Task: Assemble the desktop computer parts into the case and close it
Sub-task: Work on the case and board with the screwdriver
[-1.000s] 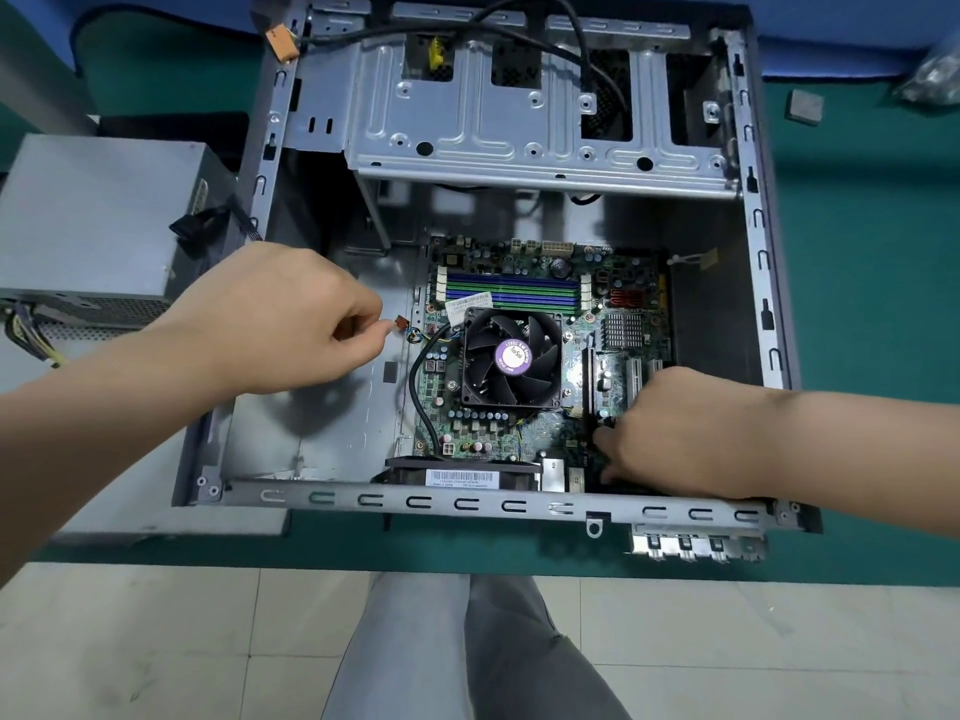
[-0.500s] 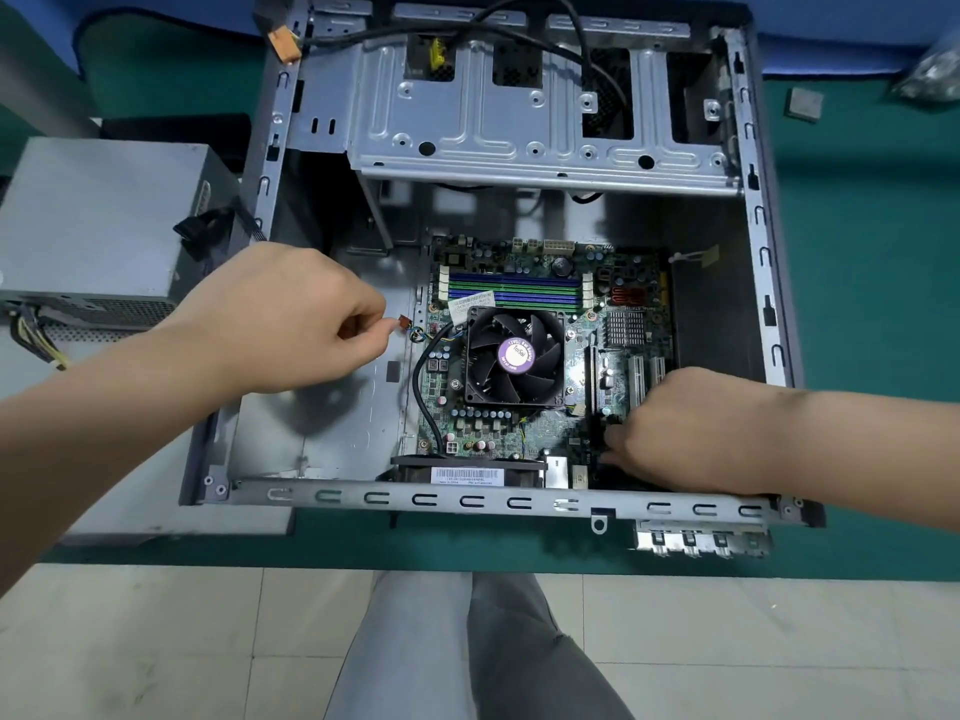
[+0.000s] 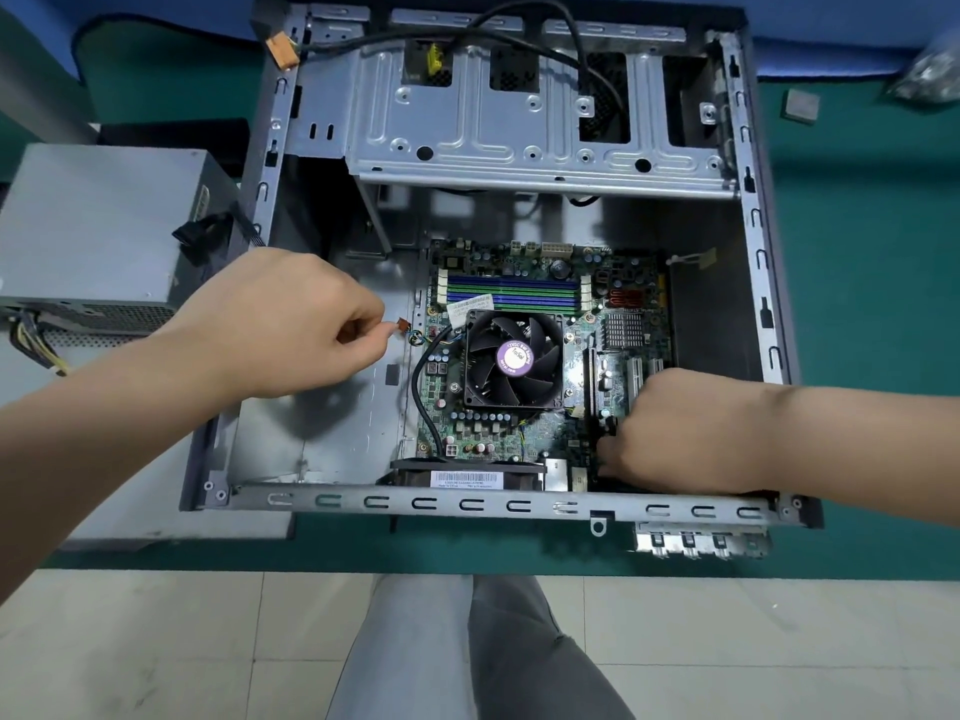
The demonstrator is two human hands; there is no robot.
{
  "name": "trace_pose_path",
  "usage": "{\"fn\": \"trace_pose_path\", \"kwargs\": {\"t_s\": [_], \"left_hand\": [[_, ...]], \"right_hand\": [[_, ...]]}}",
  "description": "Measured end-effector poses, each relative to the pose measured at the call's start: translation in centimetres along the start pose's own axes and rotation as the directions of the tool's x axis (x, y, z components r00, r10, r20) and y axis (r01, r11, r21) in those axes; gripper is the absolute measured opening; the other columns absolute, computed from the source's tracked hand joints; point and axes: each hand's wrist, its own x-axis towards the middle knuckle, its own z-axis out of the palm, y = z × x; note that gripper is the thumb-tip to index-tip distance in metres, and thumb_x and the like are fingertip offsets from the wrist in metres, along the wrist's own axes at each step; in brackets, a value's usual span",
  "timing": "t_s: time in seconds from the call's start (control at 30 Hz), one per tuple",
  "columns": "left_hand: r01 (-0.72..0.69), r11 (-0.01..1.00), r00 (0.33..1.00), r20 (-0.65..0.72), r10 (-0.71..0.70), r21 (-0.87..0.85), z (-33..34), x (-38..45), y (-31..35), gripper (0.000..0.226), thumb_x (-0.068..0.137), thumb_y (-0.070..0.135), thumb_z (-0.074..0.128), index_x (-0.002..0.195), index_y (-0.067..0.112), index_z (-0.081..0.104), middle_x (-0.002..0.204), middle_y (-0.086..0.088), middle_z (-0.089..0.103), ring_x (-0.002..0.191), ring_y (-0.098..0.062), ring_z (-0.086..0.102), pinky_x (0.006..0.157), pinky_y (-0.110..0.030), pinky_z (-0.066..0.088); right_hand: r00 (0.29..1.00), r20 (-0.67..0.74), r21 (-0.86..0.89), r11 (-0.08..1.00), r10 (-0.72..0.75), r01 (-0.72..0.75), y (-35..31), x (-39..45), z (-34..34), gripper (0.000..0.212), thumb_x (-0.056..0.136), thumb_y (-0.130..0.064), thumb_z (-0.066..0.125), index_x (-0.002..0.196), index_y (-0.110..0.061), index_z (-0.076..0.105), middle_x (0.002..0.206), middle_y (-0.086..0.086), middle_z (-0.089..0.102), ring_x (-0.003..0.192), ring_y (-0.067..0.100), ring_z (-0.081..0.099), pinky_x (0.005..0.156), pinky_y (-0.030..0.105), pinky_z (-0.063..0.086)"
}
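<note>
Case (image 3: 756, 220) lies open on its side on the green table (image 3: 872, 314), with the board (image 3: 519, 366) already lying on its floor toward your right and the fan (image 3: 513, 359) sitting on the board's middle. Your left hand (image 3: 291, 324) is curled, pinching a small brown plug (image 3: 402, 323) on thin wires just beside the board's left edge. Your right hand (image 3: 680, 433) is curled down at the board's near right corner beside the slots (image 3: 636, 374); its fingertips are hidden, so you appear to be steadying or pressing the board there, but whether it grips anything cannot be told. The power supply (image 3: 98, 231) stands outside the case to the left, its wires (image 3: 36, 343) trailing, so much of the assembly is not yet done. The risks from here, as a judgement: press hard on that corner with the board unseated and you could flex it or scrape it on the standoffs. Push the plug onto the wrong pins, or at a tilt, and you may bend them. The black cable (image 3: 423, 402) looped near the fan could stray into the blades, and the loose cables (image 3: 524, 36) over the drive cage (image 3: 540, 122) could be trapped when you close up.
</note>
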Motion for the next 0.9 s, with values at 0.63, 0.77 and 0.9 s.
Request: {"fn": "trace_pose_path", "kwargs": {"t_s": [0.63, 0.77, 0.9], "left_hand": [[0.017, 1.0, 1.0, 0.006, -0.017, 0.007, 0.1, 0.0, 0.1, 0.039, 0.087, 0.039, 0.05, 0.053, 0.019, 0.045, 0.049, 0.004, 0.047, 0.049, -0.023, 0.047, 0.047, -0.024, 0.026], [0.02, 1.0, 1.0, 0.003, -0.02, 0.008, 0.1, 0.0, -0.1, 0.039, 0.086, 0.04, 0.047, 0.054, 0.018, 0.046, 0.05, 0.003, 0.048, 0.05, -0.023, 0.049, 0.046, -0.025, 0.028], [0.017, 1.0, 1.0, 0.003, -0.017, 0.016, 0.2, 0.0, 0.0, 0.039, 0.087, 0.039, 0.051, 0.055, 0.018, 0.049, 0.051, 0.003, 0.051, 0.051, -0.023, 0.05, 0.046, -0.024, 0.028]], "right_hand": [[0.999, 0.034, -0.263, 0.965, -0.002, 0.011, -0.6, -1.0, -0.4, 0.012, 0.099, -0.012, 0.038, 0.101, -0.01, 0.05, 0.055, -0.002, 0.033, 0.045, 0.019, 0.03, 0.044, 0.028, 0.029], [1.0, -0.016, -0.158, 0.987, -0.023, 0.021, -0.3, -1.5, -0.6, 0.032, 0.098, -0.013, 0.037, 0.116, -0.019, 0.012, 0.061, 0.0, 0.045, 0.048, 0.023, 0.039, 0.048, 0.032, 0.038], [0.996, -0.059, -0.144, 0.987, -0.073, 0.064, 0.0, -1.6, -0.2, 0.048, 0.085, 0.0, 0.041, 0.118, -0.016, 0.01, 0.057, 0.003, 0.045, 0.043, 0.021, 0.037, 0.041, 0.03, 0.029]]}}
